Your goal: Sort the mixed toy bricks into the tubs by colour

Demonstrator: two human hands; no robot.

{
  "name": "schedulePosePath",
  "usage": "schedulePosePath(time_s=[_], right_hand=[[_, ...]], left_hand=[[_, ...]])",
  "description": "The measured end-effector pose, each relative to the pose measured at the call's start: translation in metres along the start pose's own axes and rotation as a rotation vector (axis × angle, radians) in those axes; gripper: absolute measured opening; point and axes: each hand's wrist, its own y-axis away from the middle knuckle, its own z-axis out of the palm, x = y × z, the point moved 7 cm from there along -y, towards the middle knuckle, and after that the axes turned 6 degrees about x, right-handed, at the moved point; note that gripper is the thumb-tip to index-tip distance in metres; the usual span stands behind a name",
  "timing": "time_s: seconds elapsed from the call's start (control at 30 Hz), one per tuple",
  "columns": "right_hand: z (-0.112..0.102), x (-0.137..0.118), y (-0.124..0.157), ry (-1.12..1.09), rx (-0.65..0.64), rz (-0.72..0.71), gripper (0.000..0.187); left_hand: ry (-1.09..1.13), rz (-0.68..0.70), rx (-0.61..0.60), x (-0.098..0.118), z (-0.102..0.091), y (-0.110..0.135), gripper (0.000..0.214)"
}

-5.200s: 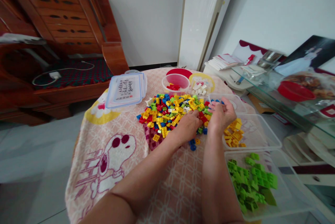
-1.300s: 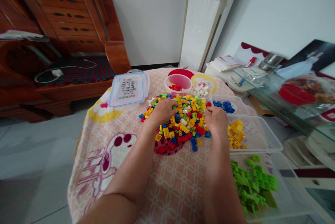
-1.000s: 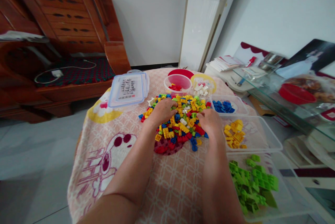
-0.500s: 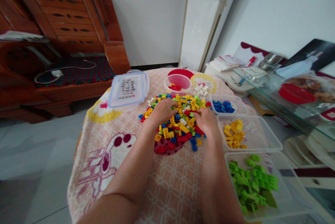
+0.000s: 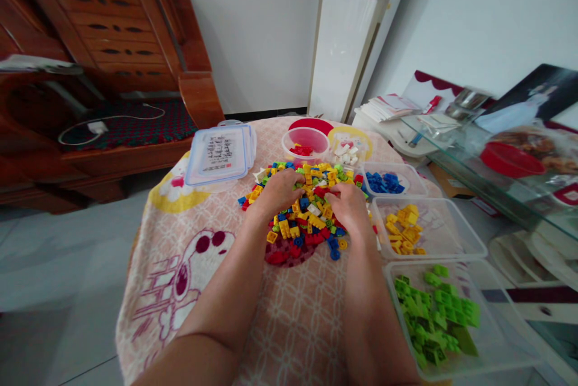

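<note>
A mixed heap of toy building bricks [image 5: 313, 223] in red, yellow, blue, green and white lies on the cloth-covered table. Over its left side is my left hand [image 5: 282, 190], fingers apart and touching the bricks, with nothing seen in its grasp. On the heap's right side rests my right hand [image 5: 348, 202], thumb and fingers parted near a red brick [image 5: 321, 191]. Both palms face down and hide some bricks. To the right, clear boxes hold blue bricks [image 5: 383, 183], yellow bricks [image 5: 405, 229] and green bricks [image 5: 436, 314], sorted by colour.
Behind the heap stands a pink round tub [image 5: 306, 144] with red bricks inside, beside a small group of white bricks [image 5: 347, 153]. Stacked clear lids [image 5: 220, 156] lie at the back left. A glass shelf [image 5: 497, 193] borders the table's right side.
My right hand has shifted slightly to the left over the heap, its thumb nearer the middle. My left hand stays almost where it was.
</note>
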Motion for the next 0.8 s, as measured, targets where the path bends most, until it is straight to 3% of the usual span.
schedulePosePath(time_s=[0.8], right_hand=[[-0.0033,-0.0084,0.0009,-0.069,0.036,-0.021,0.022]], left_hand=[[-0.017,-0.002,-0.019,0.0039,-0.0014,0.0010,0.024]])
